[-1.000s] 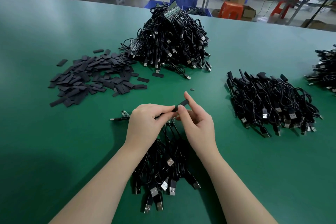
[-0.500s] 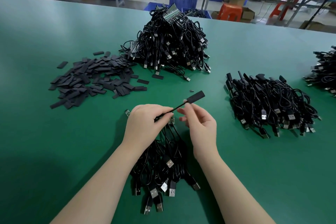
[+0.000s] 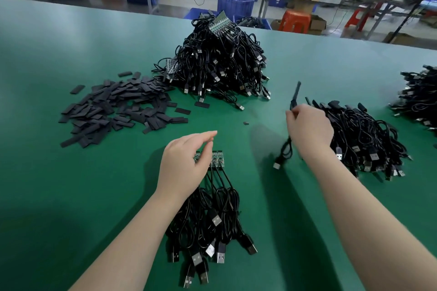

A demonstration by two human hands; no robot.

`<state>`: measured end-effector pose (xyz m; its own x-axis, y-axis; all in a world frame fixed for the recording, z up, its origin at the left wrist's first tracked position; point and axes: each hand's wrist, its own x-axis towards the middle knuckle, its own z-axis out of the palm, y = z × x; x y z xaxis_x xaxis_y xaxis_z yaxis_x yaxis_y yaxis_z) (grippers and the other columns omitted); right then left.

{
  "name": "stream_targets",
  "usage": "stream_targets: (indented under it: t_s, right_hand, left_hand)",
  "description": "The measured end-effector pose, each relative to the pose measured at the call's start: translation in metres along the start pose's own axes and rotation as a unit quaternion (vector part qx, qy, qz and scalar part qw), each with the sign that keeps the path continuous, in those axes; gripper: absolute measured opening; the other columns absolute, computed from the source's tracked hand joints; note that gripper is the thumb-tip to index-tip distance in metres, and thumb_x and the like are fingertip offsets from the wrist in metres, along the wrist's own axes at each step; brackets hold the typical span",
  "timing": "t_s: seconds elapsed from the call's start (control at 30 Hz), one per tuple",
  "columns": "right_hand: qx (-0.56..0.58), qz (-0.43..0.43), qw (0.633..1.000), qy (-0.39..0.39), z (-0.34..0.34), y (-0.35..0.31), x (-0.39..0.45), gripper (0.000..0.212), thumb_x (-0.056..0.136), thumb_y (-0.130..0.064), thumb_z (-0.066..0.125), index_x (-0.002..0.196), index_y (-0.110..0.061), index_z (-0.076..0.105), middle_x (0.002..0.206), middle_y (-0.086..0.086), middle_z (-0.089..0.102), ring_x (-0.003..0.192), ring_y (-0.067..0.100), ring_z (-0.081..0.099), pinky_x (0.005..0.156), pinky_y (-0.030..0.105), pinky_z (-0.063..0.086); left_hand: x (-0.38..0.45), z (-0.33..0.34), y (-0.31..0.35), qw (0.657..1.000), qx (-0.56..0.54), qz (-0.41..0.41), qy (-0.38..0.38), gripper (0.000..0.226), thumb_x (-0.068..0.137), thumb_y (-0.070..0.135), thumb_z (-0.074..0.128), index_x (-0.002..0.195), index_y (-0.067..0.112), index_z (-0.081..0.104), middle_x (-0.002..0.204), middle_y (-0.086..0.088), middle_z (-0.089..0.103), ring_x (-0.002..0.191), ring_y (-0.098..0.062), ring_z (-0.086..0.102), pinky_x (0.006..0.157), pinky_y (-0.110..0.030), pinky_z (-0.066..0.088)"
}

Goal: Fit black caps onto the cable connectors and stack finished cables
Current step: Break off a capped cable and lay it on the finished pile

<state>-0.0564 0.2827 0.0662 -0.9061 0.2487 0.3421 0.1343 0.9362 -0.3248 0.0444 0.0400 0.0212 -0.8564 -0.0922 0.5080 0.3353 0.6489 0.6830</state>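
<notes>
— The table (image 3: 71, 196)?
— Matt green, smooth.
— Those caps (image 3: 113, 108)?
— Dull black plastic, it seems.
— And the cables (image 3: 220, 68)?
— Glossy black sheathing, with shiny metal plugs (image 3: 216, 220).

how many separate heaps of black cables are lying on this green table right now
4: a tall heap at the back centre, a low one beside the right hand, one cut off at the right edge, one under the left hand.

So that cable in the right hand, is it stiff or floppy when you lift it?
Probably floppy: below the right hand the cable hangs in a loose loop, plug dangling. Likely light, since a few fingers carry it. The capped end above the hand sticks up straight, so that short part seems stiffer.
</notes>
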Motion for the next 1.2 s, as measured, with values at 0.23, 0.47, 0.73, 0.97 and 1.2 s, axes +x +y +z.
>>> stream_targets:
  t_s: [0.23, 0.47, 0.73, 0.97, 1.2]
  right_hand:
    - [-0.241, -0.068, 0.964, -0.087, 0.031, 0.015, -0.014, 0.022, 0.101, -0.030, 0.042, 0.091, -0.020, 0.058, 0.103, 0.003, 0.063, 0.109, 0.029, 0.050, 0.087, 0.040, 0.032]
    - [-0.395, -0.045, 0.902, -0.168, 0.015, 0.007, -0.015, 0.020, 0.077, -0.005, 0.054, 0.084, -0.023, 0.058, 0.093, -0.002, 0.047, 0.109, 0.027, 0.036, 0.089, 0.039, 0.027]
    - [0.084, -0.105, 0.958, -0.254, 0.016, -0.060, -0.072, 0.033, 0.095, -0.049, 0.055, 0.103, -0.022, 0.072, 0.101, 0.005, 0.066, 0.097, 0.028, 0.061, 0.082, 0.032, 0.050]
    - [0.202, -0.059, 0.953, -0.220, 0.040, -0.071, -0.110, 0.027, 0.090, -0.039, 0.067, 0.114, -0.029, 0.065, 0.108, -0.006, 0.063, 0.102, 0.013, 0.059, 0.088, 0.032, 0.047]
    - [0.472, 0.007, 0.866, -0.168, 0.034, -0.053, -0.116, 0.025, 0.083, -0.014, 0.079, 0.085, -0.038, 0.071, 0.074, -0.010, 0.072, 0.070, 0.003, 0.066, 0.068, 0.014, 0.048]
  left_hand:
    - [0.001, -0.001, -0.003, 1.000, 0.013, 0.009, 0.017, 0.025, 0.092, 0.011, 0.062, 0.112, 0.021, 0.073, 0.108, 0.012, 0.072, 0.104, -0.006, 0.065, 0.095, -0.041, 0.050]
    - [0.003, -0.001, -0.007, 1.000, 0.017, -0.021, 0.002, 0.025, 0.092, 0.008, 0.062, 0.109, 0.021, 0.074, 0.108, 0.011, 0.072, 0.105, -0.008, 0.065, 0.095, -0.044, 0.049]
    - [0.003, 0.000, -0.007, 0.999, 0.021, -0.034, -0.008, 0.025, 0.091, 0.008, 0.061, 0.108, 0.019, 0.075, 0.107, 0.009, 0.073, 0.104, -0.010, 0.065, 0.092, -0.042, 0.051]
    - [0.002, 0.003, -0.013, 0.996, 0.027, -0.071, -0.040, 0.028, 0.090, 0.016, 0.064, 0.115, 0.025, 0.071, 0.116, 0.012, 0.067, 0.114, -0.007, 0.056, 0.096, -0.022, 0.043]
    - [0.003, 0.006, -0.015, 0.997, -0.008, -0.055, -0.061, 0.015, 0.082, 0.028, 0.077, 0.097, 0.028, 0.074, 0.098, 0.020, 0.059, 0.101, 0.006, 0.052, 0.086, -0.008, 0.036]
